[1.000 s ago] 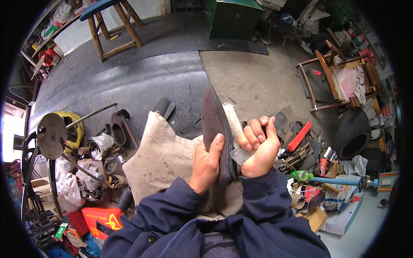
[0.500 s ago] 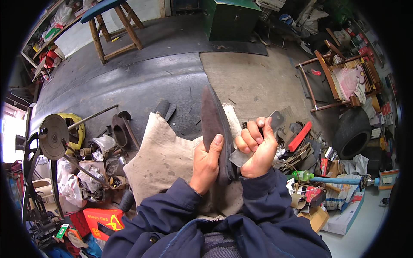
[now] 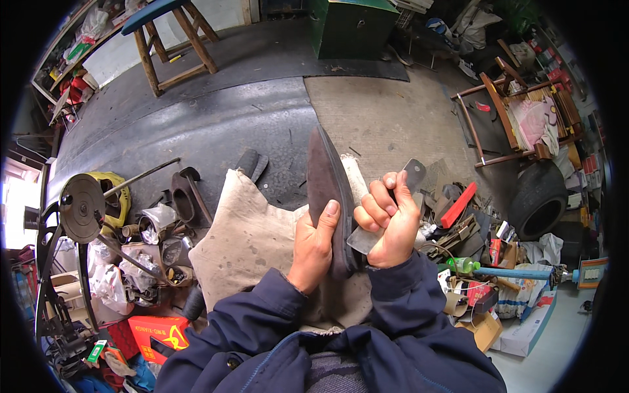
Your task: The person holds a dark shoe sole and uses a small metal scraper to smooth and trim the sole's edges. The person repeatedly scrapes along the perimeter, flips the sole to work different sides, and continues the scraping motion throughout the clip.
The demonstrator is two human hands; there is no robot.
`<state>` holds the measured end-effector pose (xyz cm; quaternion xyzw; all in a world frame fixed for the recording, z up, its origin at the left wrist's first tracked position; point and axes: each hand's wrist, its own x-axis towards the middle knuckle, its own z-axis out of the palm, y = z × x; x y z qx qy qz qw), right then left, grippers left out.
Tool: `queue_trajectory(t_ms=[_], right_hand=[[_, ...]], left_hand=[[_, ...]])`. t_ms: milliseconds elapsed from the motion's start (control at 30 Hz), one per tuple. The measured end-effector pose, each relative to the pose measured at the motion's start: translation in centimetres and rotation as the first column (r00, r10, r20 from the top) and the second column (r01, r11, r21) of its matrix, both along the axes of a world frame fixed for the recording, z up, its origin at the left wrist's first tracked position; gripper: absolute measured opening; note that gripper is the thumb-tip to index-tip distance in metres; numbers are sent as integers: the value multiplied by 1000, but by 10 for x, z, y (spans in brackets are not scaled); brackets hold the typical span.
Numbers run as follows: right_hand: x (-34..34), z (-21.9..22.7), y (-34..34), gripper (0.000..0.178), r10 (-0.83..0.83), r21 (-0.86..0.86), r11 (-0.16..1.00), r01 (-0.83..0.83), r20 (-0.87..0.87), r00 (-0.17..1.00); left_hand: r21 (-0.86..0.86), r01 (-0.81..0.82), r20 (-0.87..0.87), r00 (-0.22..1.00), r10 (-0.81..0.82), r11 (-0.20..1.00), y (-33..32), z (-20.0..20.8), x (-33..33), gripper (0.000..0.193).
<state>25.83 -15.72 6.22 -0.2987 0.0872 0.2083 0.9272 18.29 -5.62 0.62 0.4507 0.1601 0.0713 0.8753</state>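
Note:
A dark brown suede shoe [image 3: 321,167] stands on edge over my lap, toe pointing away from me. My left hand [image 3: 312,254] is wrapped round its heel end, the thumb pressed on the upper. In my right fist [image 3: 396,229] is a flat metal cobbler's knife [image 3: 361,240]. Its broad lower end meets or nearly meets the right edge of the shoe sole near the heel; I cannot tell if it touches. The knife's other end, with a small hole, sticks out above my fingers. A stained beige canvas apron [image 3: 239,229] covers my lap under the shoe.
On the left stands a black machine with a round wheel [image 3: 82,208], beside a metal shoe last [image 3: 185,200]. Tools and scraps with a red-handled piece [image 3: 458,205] are heaped at the right, near a tyre [image 3: 537,202]. A wooden stool [image 3: 173,49] and green chest [image 3: 354,29] stand farther off.
My right hand and the knife have shifted slightly left and turned a little. The shoe has tilted slightly; my left hand keeps its hold.

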Motion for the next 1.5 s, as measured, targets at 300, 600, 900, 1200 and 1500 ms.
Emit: queue_trajectory(t_ms=[300,600,900,1200,1500], right_hand=[[6,-4,-9,31,142,139,981,-132,-58,988],[6,6,-14,30,-31,-44,999,33,43,999],[-15,42,-34,43,805,-956,265,-127,146,575],[19,37,-30,24,514,-933,127,335,351,783],[4,16,-13,40,-27,-124,992,36,74,997]], left_hand=[[-30,-23,-39,999,22,999,-1,4,2,34],[-13,-11,-38,999,11,1000,-1,8,2,34],[-45,76,2,997,-76,996,6,7,4,41],[-17,13,-49,999,-14,1000,5,14,1,38],[-66,36,-36,999,-39,997,5,14,2,37]])
